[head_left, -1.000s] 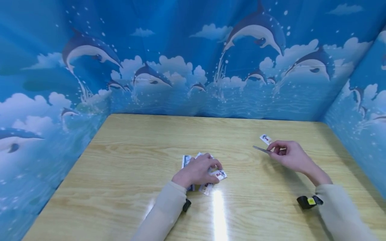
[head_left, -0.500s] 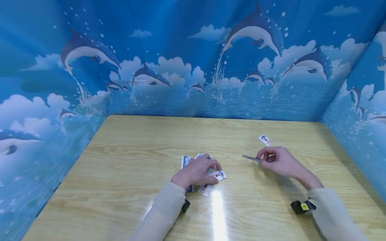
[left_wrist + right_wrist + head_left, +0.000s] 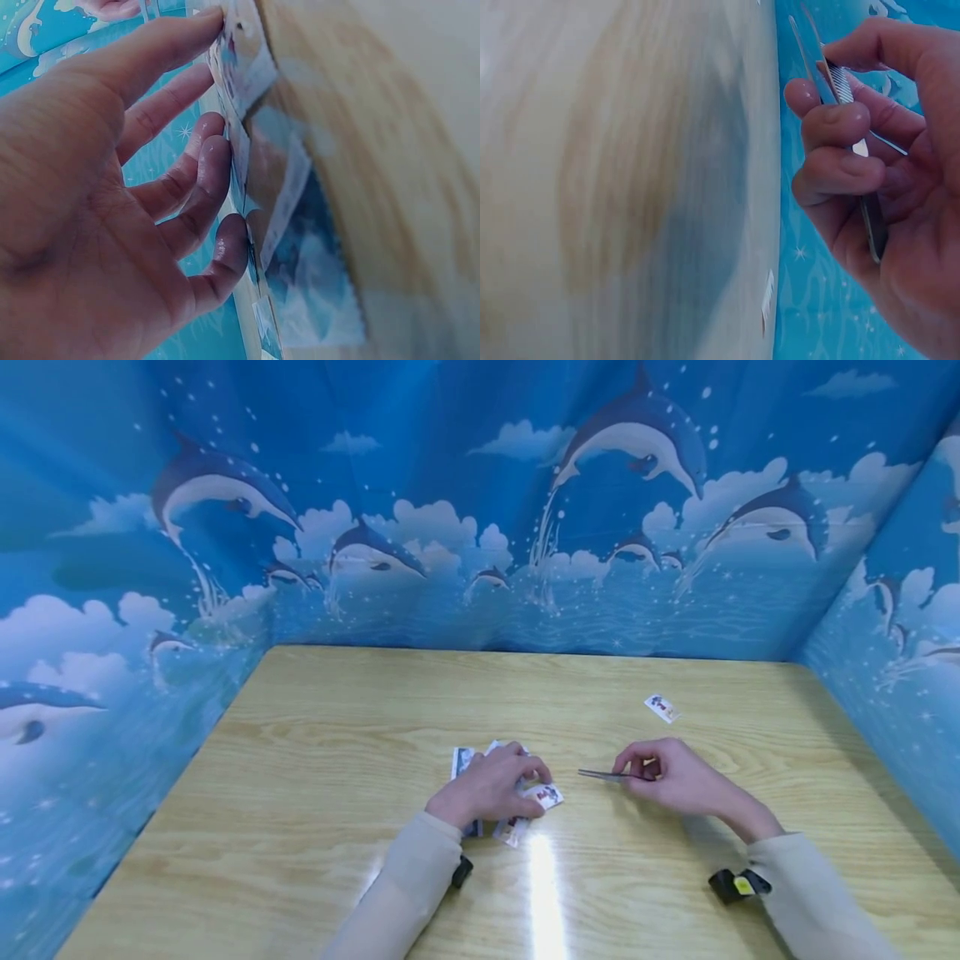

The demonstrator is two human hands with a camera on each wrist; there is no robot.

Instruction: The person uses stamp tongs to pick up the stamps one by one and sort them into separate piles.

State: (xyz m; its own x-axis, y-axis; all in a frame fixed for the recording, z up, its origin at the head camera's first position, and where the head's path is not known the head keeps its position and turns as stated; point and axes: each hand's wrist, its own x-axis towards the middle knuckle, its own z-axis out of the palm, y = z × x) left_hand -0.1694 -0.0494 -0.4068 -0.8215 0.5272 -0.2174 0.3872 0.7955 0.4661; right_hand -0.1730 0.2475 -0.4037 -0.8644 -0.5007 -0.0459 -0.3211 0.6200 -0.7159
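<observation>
Your left hand sits just left of center in the head view, palm down on the wooden desk. Its fingers are spread and fairly straight, pressing on a small cluster of stickers; the left wrist view shows the fingertips flat against the sheets. About four or five pieces peek out around the hand, though the exact count is hard to tell because they overlap beneath it.

Your right hand is right of center, well apart from the left hand, its knuckles up and its wrist angled back toward the lower right corner. Its grip is closed on one pair of metal tweezers, pinched between thumb and fingers, with the tips pointing left toward the cluster and not touching it. The right wrist view shows the curled fingers wrapped round the tweezers' ridged handle.

One single sticker lies alone on the desk, above and slightly right of your right hand, in the upper right part of the desk.

Both arms wear light beige sleeves.
</observation>
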